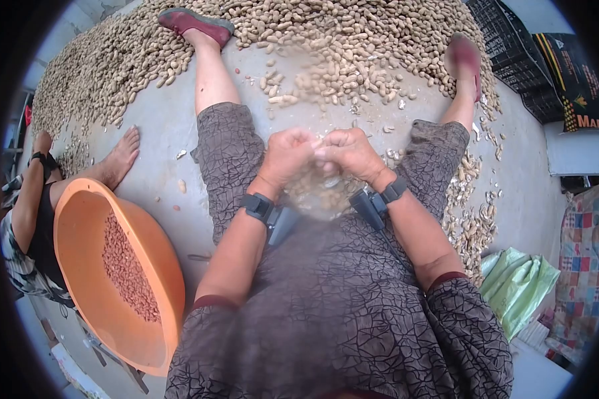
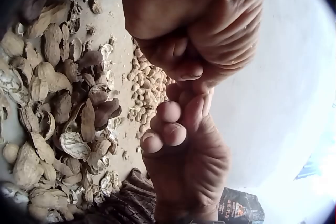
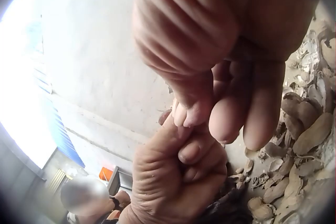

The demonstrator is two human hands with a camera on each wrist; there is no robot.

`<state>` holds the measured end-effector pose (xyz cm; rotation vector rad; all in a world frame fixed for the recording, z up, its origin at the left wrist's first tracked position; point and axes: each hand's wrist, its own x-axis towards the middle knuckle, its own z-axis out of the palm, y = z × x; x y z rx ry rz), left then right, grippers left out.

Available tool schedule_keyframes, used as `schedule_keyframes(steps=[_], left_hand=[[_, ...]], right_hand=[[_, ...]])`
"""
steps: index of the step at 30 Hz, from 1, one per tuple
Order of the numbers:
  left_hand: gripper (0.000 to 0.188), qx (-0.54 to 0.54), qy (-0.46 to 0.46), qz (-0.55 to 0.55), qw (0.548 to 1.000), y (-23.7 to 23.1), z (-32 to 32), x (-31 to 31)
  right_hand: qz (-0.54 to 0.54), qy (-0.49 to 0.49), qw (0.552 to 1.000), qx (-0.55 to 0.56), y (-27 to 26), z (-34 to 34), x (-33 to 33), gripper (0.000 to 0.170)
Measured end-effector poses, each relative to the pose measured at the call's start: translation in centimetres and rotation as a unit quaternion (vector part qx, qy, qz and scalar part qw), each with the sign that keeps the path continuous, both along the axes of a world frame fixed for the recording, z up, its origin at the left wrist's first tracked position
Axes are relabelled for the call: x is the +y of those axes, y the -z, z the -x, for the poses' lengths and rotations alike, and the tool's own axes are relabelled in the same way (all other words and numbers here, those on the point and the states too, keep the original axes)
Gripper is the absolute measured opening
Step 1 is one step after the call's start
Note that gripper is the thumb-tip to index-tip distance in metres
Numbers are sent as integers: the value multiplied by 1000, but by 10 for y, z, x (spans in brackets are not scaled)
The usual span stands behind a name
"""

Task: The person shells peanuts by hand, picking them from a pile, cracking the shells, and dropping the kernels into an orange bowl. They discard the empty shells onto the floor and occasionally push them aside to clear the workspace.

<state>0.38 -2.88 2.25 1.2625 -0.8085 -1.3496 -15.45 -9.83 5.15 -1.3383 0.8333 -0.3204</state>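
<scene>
In the head view the left hand (image 1: 287,156) and right hand (image 1: 354,154) meet at their fingertips above the lap. Both pinch at one spot, thumbs and forefingers bent together. A small reddish-brown piece of a peanut (image 3: 165,116) shows at the fingertips in the right wrist view; the rest is hidden by the fingers. The other fingers of the left hand (image 2: 194,24) curl inward, and those of the right hand (image 3: 210,40) hang bent. Below the hands, broken peanut shells (image 2: 58,129) lie heaped between the thighs.
Unshelled peanuts (image 1: 366,26) spread widely beyond the feet. An orange basin (image 1: 73,226) with reddish kernels stands at the left, beside another person's bare foot (image 1: 121,158). At the right are scattered shells (image 1: 469,219), a green sack (image 1: 519,286) and a black crate (image 1: 512,60).
</scene>
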Motion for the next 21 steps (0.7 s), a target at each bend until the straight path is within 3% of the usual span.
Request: schedule_keyframes(steps=[10, 18, 21], left_hand=[[9, -29, -17, 31, 999, -5, 2, 2], [14, 2, -51, 19, 999, -5, 5, 3], [16, -82, -35, 22, 996, -6, 2, 3]], right_hand=[[-95, 23, 993, -65, 6, -1, 2, 20], [22, 33, 998, -41, 1, -5, 1, 17], [62, 23, 998, 11, 3, -5, 2, 17]])
